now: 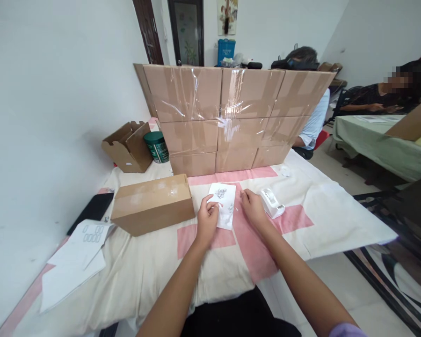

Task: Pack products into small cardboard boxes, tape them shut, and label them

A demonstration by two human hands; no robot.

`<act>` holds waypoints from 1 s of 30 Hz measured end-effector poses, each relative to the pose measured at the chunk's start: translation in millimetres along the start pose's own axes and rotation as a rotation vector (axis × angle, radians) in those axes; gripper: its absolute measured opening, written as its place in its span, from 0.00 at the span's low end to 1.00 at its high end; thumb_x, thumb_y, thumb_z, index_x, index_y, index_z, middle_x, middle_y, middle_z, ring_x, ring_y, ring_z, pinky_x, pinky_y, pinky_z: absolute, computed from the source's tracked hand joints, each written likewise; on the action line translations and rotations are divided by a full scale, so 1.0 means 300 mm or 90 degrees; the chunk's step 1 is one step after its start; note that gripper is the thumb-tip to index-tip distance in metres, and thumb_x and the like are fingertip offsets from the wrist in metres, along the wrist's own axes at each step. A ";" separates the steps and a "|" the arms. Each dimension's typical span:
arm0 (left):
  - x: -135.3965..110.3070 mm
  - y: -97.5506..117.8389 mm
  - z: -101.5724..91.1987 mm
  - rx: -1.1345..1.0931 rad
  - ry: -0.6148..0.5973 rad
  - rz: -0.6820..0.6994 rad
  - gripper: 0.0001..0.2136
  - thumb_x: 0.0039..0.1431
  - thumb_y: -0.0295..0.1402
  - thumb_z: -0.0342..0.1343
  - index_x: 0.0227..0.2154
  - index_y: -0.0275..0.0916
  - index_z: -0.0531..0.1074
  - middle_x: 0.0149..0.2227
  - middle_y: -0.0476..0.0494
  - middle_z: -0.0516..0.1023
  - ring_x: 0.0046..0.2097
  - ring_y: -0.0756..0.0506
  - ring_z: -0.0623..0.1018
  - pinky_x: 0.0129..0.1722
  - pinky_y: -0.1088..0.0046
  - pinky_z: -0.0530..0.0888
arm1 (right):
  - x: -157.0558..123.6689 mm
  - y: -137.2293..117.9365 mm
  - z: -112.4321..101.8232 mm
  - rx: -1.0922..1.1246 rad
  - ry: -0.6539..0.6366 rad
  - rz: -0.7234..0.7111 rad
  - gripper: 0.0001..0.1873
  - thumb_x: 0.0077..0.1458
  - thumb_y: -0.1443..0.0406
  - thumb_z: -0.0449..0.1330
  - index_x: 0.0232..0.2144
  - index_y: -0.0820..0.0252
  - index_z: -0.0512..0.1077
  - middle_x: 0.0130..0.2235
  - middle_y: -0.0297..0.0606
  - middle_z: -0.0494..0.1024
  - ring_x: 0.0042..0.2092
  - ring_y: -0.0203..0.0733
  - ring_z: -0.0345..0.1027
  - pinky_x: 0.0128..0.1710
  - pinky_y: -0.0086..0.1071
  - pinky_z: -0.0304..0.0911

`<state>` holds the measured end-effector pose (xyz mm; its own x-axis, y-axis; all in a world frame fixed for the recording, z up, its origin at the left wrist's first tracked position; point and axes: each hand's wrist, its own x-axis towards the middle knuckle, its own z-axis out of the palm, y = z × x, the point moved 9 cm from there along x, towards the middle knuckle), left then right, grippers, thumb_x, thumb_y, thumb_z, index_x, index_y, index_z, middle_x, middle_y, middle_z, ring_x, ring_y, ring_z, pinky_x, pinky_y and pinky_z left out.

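My left hand [207,220] rests over the lower left part of a small white sheet of paper [227,221]. Its thumb and fingers are pinched together at a tiny white bit that I cannot make out. Two clusters of thin grey lines show on the sheet; whether they are drawn or small loose pieces I cannot tell. Right of the paper, my right hand [253,208] has its fingers curled closed, and what they hold, if anything, is too small to name. Beside that hand stands a small white device like a tape dispenser [272,204].
A closed cardboard box [154,206] lies to the left, near loose white papers [75,267] and a black flat item [91,213]. Behind stands a wall of taped boxes [238,117], with a green tub [156,147] and an open carton [128,145]. Two people sit beyond.
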<state>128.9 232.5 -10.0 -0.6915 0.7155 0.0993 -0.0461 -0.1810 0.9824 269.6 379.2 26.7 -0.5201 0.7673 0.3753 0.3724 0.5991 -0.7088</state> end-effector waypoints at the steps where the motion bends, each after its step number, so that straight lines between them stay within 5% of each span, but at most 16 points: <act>1: 0.000 -0.002 0.000 0.002 0.001 0.003 0.18 0.61 0.36 0.56 0.53 0.40 0.66 0.37 0.45 0.81 0.40 0.47 0.79 0.44 0.70 0.72 | -0.003 0.001 -0.001 0.013 -0.002 0.000 0.15 0.65 0.61 0.48 0.31 0.58 0.71 0.27 0.36 0.75 0.29 0.44 0.68 0.30 0.34 0.60; 5: 0.003 -0.007 -0.004 0.008 0.006 0.014 0.16 0.60 0.36 0.56 0.51 0.41 0.68 0.36 0.46 0.81 0.38 0.47 0.78 0.41 0.72 0.71 | -0.002 -0.002 0.013 0.068 -0.029 -0.022 0.13 0.60 0.65 0.48 0.40 0.59 0.72 0.34 0.39 0.78 0.34 0.45 0.71 0.36 0.35 0.64; 9: 0.004 -0.011 -0.007 0.021 0.004 0.014 0.15 0.61 0.36 0.55 0.51 0.41 0.69 0.35 0.46 0.80 0.36 0.48 0.77 0.35 0.74 0.70 | 0.009 -0.006 0.012 0.104 -0.022 -0.033 0.12 0.54 0.68 0.49 0.37 0.58 0.71 0.40 0.42 0.77 0.42 0.47 0.71 0.43 0.38 0.64; 16: 0.002 -0.014 0.002 0.044 -0.015 0.012 0.13 0.62 0.35 0.54 0.49 0.41 0.69 0.36 0.47 0.80 0.35 0.48 0.76 0.36 0.75 0.69 | 0.037 -0.014 0.049 0.162 -0.066 0.008 0.06 0.55 0.65 0.50 0.31 0.56 0.67 0.23 0.28 0.64 0.24 0.38 0.58 0.27 0.31 0.55; 19: 0.005 -0.015 0.008 0.037 -0.019 0.005 0.13 0.62 0.35 0.55 0.49 0.40 0.70 0.37 0.45 0.80 0.37 0.48 0.77 0.37 0.74 0.70 | 0.053 -0.019 0.071 0.173 -0.102 0.017 0.09 0.59 0.64 0.49 0.39 0.56 0.68 0.21 0.24 0.60 0.22 0.37 0.56 0.25 0.30 0.54; 22: 0.010 -0.013 0.009 0.026 -0.015 -0.004 0.13 0.62 0.36 0.54 0.48 0.41 0.70 0.38 0.45 0.80 0.38 0.47 0.78 0.37 0.74 0.70 | 0.061 -0.020 0.092 0.204 -0.147 0.014 0.15 0.60 0.63 0.49 0.48 0.57 0.67 0.27 0.28 0.68 0.27 0.38 0.63 0.29 0.30 0.59; 26: 0.009 0.000 0.001 0.021 0.002 -0.011 0.12 0.62 0.36 0.56 0.48 0.42 0.72 0.39 0.45 0.80 0.38 0.47 0.78 0.37 0.74 0.70 | 0.060 -0.018 0.112 0.207 -0.181 0.018 0.12 0.57 0.63 0.52 0.41 0.58 0.72 0.33 0.35 0.75 0.30 0.39 0.66 0.29 0.30 0.61; 30: 0.006 0.032 -0.009 0.007 0.002 0.008 0.11 0.63 0.37 0.55 0.46 0.41 0.73 0.41 0.43 0.81 0.42 0.45 0.79 0.41 0.72 0.72 | 0.068 -0.032 0.102 0.188 -0.150 0.038 0.13 0.62 0.58 0.51 0.33 0.57 0.71 0.21 0.29 0.67 0.23 0.40 0.61 0.25 0.31 0.56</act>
<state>125.2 230.2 -0.9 -0.6937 0.7115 0.1118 -0.0294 -0.1831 0.9827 231.8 381.9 22.9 -0.6795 0.7046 0.2047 0.1879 0.4368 -0.8797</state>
